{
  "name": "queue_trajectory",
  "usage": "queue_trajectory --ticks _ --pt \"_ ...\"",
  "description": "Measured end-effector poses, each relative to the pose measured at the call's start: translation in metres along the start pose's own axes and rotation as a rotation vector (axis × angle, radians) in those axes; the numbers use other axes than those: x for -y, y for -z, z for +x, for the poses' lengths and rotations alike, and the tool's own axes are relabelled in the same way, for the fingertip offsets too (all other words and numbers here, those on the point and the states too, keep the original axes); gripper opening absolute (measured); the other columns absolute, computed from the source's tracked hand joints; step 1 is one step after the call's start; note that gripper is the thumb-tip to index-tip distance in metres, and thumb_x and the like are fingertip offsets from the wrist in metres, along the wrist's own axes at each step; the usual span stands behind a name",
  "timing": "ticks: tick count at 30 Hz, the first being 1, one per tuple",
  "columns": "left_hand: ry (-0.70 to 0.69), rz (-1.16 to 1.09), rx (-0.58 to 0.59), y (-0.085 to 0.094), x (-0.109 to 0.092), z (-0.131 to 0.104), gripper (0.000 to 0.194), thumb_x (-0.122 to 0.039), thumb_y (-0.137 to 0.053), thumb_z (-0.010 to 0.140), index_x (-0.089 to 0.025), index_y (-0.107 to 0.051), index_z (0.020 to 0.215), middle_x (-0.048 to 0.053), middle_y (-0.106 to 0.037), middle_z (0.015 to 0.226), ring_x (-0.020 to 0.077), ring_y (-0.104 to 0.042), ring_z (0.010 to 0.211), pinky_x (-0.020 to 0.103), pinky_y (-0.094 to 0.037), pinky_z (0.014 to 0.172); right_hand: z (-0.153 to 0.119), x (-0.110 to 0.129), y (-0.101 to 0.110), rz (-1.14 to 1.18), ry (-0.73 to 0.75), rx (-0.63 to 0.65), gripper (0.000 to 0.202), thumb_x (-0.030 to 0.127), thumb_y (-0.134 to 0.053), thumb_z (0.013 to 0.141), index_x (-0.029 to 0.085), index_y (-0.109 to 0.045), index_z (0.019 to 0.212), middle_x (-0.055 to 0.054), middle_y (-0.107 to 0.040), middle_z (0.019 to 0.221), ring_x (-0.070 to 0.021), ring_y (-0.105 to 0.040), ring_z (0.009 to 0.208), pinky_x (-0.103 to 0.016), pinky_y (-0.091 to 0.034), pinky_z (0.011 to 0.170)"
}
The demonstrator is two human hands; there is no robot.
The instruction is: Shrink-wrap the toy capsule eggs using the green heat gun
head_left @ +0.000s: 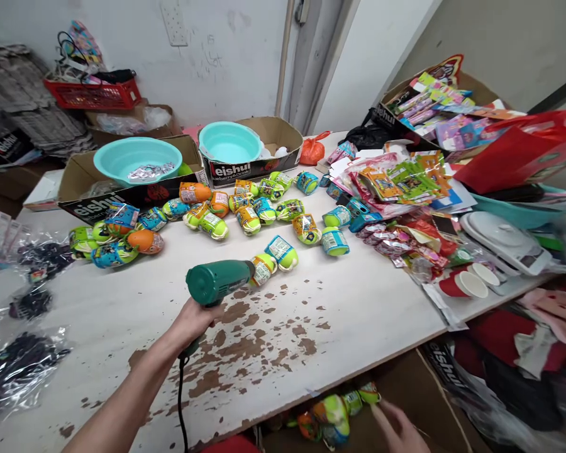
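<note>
A green heat gun [219, 281] is in my left hand [198, 324], its fingers wrapped round the handle and its nozzle pointing right. Two wrapped egg-shaped toys [282, 253] lie at the nozzle's end. My right hand [399, 428] is low, over an open carton [400, 384] below the table edge; its fingertips are by a green wrapped toy [370, 392], and whether they grip it is not clear. More wrapped toys [332, 416] lie in the carton. Several others [212, 224] in green, orange and blue wrappers are spread across the table.
Two cartons with turquoise basins [138, 158] stand at the back. To the right are snack packets [410, 179], a white scale [504, 242], paper cups [462, 284] and a red bag [523, 151]. Plastic bags [19, 365] of dark items lie left. A black cord [181, 402] hangs from the heat gun.
</note>
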State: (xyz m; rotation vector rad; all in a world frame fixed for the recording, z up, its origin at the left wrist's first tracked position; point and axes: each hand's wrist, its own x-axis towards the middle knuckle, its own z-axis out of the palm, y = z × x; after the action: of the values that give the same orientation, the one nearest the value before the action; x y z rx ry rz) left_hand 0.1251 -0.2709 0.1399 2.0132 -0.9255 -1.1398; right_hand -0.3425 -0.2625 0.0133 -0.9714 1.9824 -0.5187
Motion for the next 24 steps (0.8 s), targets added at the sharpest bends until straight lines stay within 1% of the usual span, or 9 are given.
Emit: queue_trajectory --ticks 2,5,7,10,13,16,20,22,24 --pt "0.011 -0.023 0.003 0.001 0.0 0.004 0.016 -0.026 -0.063 0.062 -0.02 -0.049 0.061 -0.005 -0.048 0.054 0.0135 -0.05 0.048 0.025 -0.038 0.047 0.012 0.061 -0.042 0.035 0.238 0.04 0.042 0.05 -0.072 0.054 0.026 -0.069 0.088 -0.01 -0.07 0.1 -0.0321 -0.063 0.093 -0.046 -0.05 0.089" --pt "0.039 -0.047 -0.036 0.003 0.003 0.009 0.015 -0.029 -0.062 0.065 -0.02 -0.051 0.065 -0.005 -0.048 0.052 0.0138 -0.05 0.047 0.025 -0.039 0.047 0.029 0.157 -0.117 0.083 0.695 0.186 0.032 0.036 -0.061 0.073 0.025 -0.066 0.103 -0.008 -0.065 0.111 -0.027 -0.058 0.104 -0.042 -0.047 0.093" --pt "0.05 -0.066 -0.04 0.005 0.007 0.01 0.015 -0.03 -0.062 0.065 -0.019 -0.053 0.07 -0.004 -0.05 0.055 0.0139 -0.051 0.048 0.025 -0.039 0.047 0.039 0.213 -0.165 -0.082 0.997 0.248 0.038 0.019 -0.048 0.08 0.025 -0.061 0.116 -0.007 -0.06 0.122 -0.0242 -0.051 0.115 -0.042 -0.04 0.102" --pt "0.061 -0.088 -0.021 0.007 0.015 0.006 0.015 -0.029 -0.062 0.063 -0.019 -0.054 0.07 -0.005 -0.05 0.058 0.0138 -0.051 0.049 0.025 -0.04 0.049 0.05 0.269 -0.215 -0.525 1.142 0.262 0.049 0.002 -0.041 0.076 0.019 -0.056 0.12 -0.012 -0.049 0.136 -0.0268 -0.046 0.12 -0.043 -0.041 0.099" --pt "0.081 -0.087 -0.023 0.009 0.022 -0.006 0.011 -0.028 -0.059 0.064 -0.02 -0.05 0.063 -0.005 -0.048 0.054 0.0141 -0.049 0.05 0.026 -0.038 0.05 0.053 0.281 -0.233 -0.813 1.156 0.227 0.041 0.0 -0.048 0.071 0.013 -0.058 0.108 -0.019 -0.043 0.138 -0.0327 -0.046 0.117 -0.041 -0.045 0.087" --pt "0.088 -0.088 0.011 0.01 0.028 -0.021 0.011 -0.026 -0.058 0.064 -0.021 -0.049 0.059 -0.005 -0.048 0.051 0.0142 -0.047 0.051 0.026 -0.036 0.051 0.052 0.258 -0.236 -0.769 1.178 0.243 0.029 0.007 -0.055 0.07 0.015 -0.057 0.099 -0.018 -0.053 0.122 -0.0303 -0.051 0.105 -0.037 -0.045 0.078" --pt "0.086 -0.08 0.0 0.007 0.029 -0.026 0.012 -0.026 -0.057 0.065 -0.021 -0.049 0.058 -0.004 -0.048 0.051 0.0143 -0.045 0.051 0.027 -0.036 0.052 0.053 0.225 -0.245 -0.365 1.019 0.291 0.01 0.014 -0.053 0.074 0.02 -0.053 0.082 -0.007 -0.06 0.09 -0.0209 -0.056 0.08 -0.033 -0.045 0.071" --pt "0.064 -0.085 -0.003 0.006 0.027 -0.022 0.015 -0.026 -0.057 0.066 -0.021 -0.047 0.055 -0.003 -0.049 0.052 0.0145 -0.047 0.052 0.027 -0.037 0.054 0.054 0.221 -0.253 -0.095 0.844 0.246 0.01 0.018 -0.057 0.072 0.021 -0.052 0.081 -0.002 -0.06 0.078 -0.0194 -0.058 0.073 -0.032 -0.046 0.069" --pt "0.044 -0.106 -0.012 0.007 0.026 -0.017 0.014 -0.026 -0.058 0.066 -0.02 -0.049 0.057 -0.003 -0.051 0.054 0.0146 -0.048 0.053 0.027 -0.039 0.055 0.053 0.223 -0.258 0.152 0.612 0.236 0.022 0.018 -0.065 0.065 0.021 -0.053 0.083 0.002 -0.06 0.069 -0.0177 -0.058 0.066 -0.031 -0.047 0.067"
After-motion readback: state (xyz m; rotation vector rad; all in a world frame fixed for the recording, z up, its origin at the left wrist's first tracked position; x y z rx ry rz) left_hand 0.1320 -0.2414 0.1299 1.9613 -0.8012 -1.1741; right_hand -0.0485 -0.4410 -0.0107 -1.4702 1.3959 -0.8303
